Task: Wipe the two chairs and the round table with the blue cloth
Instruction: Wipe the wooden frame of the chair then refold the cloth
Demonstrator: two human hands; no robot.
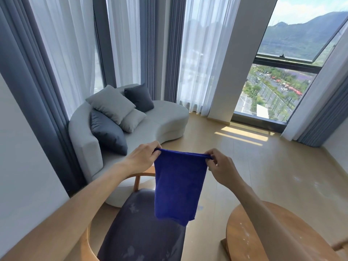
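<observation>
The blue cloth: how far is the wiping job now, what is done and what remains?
Nothing looks wiped yet. The cloth hangs in the air, pinched at its top corners by the left hand and the right hand, touching no furniture. The chair seat below still shows pale smudges, and the table has white specks. Only one chair is in view. Both chairs and the table remain.

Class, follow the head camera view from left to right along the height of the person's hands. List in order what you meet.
Grey sofa → left hand pinching one top corner → blue cloth hanging between the hands → right hand pinching the other corner → bare wooden floor.
</observation>
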